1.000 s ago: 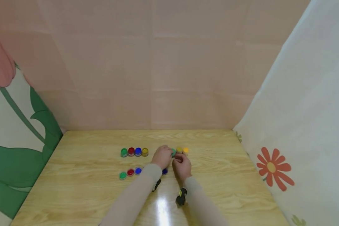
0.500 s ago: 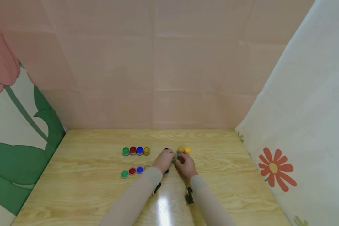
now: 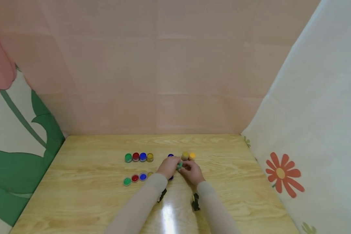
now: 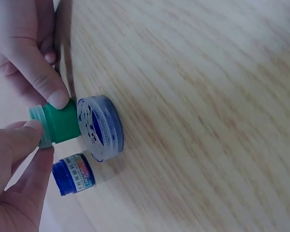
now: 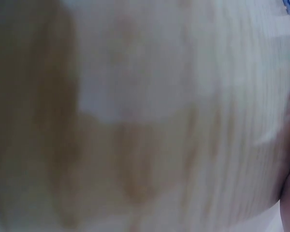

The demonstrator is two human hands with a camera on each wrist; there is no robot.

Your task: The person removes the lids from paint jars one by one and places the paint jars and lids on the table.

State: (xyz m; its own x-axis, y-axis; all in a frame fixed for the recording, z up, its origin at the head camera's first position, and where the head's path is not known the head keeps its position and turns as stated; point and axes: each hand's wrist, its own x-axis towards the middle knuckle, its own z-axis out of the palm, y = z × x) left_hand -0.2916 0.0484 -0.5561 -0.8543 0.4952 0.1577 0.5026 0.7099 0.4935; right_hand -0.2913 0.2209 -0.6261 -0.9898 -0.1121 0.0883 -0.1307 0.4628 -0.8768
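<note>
Pinkish cloth [image 3: 193,65] hangs behind the far edge of the table [image 3: 237,195]. Toward the left edge, four jars [image 3: 136,157] stand in a row, round lids [image 3: 135,178] nearer; the left sleeve [image 3: 143,200] partly hides that nearer row. Two yellow jars [image 3: 188,156] stand beyond the hands. Just beside the work, a blue jar [image 4: 76,175] stands upright, and a blue lid [image 4: 117,128] covers the base of the green jar [image 4: 63,123] in the left wrist view. That jar is right of the table's middle, roughly upright, long axis near parallel to the blue one's, its ribbed, translucent top uppermost, body solid green. Left hand [image 3: 167,167] fingers pinch the top; right hand [image 3: 195,173] fingers grip the body.
</note>
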